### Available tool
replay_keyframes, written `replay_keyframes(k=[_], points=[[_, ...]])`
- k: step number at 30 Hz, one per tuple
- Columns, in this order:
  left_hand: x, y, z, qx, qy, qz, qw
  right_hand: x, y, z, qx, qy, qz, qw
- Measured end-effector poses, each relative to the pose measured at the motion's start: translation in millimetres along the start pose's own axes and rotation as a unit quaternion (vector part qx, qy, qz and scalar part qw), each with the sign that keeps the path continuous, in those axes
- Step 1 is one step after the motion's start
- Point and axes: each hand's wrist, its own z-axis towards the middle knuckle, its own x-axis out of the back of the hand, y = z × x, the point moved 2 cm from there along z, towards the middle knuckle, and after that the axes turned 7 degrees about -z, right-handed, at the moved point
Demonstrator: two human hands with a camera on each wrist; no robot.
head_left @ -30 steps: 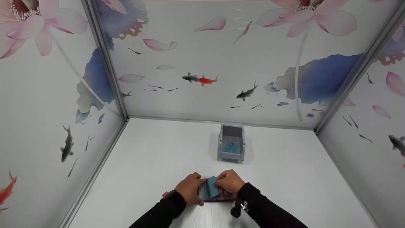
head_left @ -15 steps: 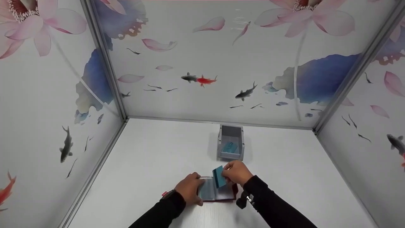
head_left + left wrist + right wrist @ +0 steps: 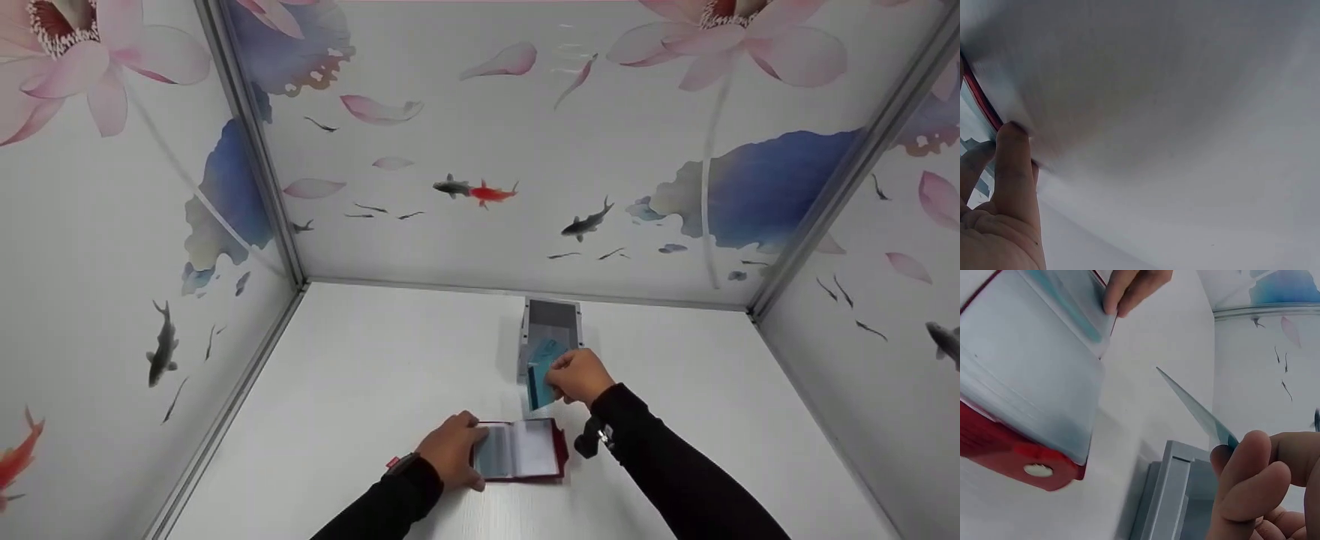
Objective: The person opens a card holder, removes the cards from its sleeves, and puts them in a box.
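A red card holder lies open on the white table, its clear sleeves showing. My left hand grips its left side, fingers on the far edge and thumb at the near edge. In the left wrist view, a digit of this hand presses the red cover edge. Pinched between thumb and fingers of my right hand is a teal card with a dark stripe. It is raised just beyond the holder, overlapping the front of a grey bin. Edge-on, the card appears thin in the right wrist view.
Another teal card lies in the bin near its front. The holder's red strap carries a metal snap on the right side. White panels printed with flowers and fish enclose the table at the back and both sides.
My right hand has drawn the teal card out over the holder and carried it forward to the bin's front. The holder's right page is uncovered now. My left hand keeps its place.
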Motion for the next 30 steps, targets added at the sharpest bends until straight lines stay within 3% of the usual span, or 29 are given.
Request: replay_keyframes(k=[14, 23, 30], points=[[-2.8, -6.3, 2.2, 0.003, -0.002, 0.010, 0.9999, 18.3, 1.9, 62.9, -0.027, 0.061, -0.064, 0.9958], [-12.8, -18.0, 5.2, -0.033, 0.006, 0.007, 0.9994, 16.5, 4.9, 82.8, -0.004, 0.094, -0.122, 0.9880], [-2.8, -10.7, 2.0, -0.002, -0.003, 0.004, 1.0000, 14.4, 3.3, 97.5, 0.017, 0.110, -0.170, 0.9791]])
